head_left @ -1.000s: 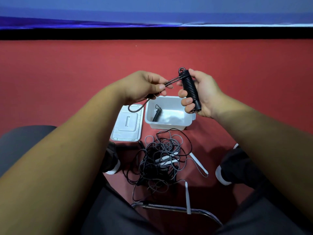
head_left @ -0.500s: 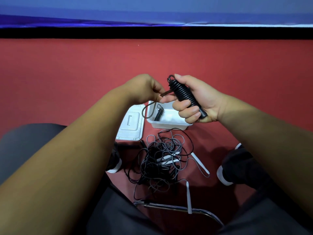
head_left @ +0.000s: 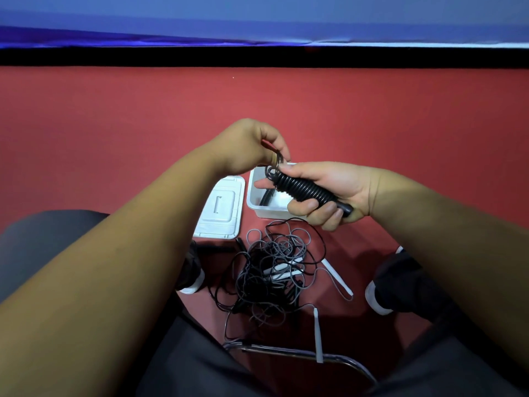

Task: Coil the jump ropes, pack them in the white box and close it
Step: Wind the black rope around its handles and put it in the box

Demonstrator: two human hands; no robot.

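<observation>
My right hand [head_left: 335, 193] grips a black jump rope coiled tightly round its handles [head_left: 305, 190], held tilted over the open white box [head_left: 253, 193]. My left hand [head_left: 249, 147] pinches the rope's loose end [head_left: 278, 159] at the top of the coil. Inside the box lies another black coiled rope [head_left: 266, 196], mostly hidden by my right hand. The white lid [head_left: 220, 207] lies flat on the red floor to the left of the box. A tangle of black and grey ropes with white handles [head_left: 274, 270] lies on the floor in front of the box.
My shoes [head_left: 380, 290] stand on the red floor either side of the tangle. A chrome chair frame [head_left: 286, 352] crosses the bottom between my knees. A black skirting and blue wall run along the far edge of the floor.
Both hands came down and towards the box. The coil tipped from upright to nearly level. The hanging loop under my left hand is gone; only a short end stays at the coil's tip.
</observation>
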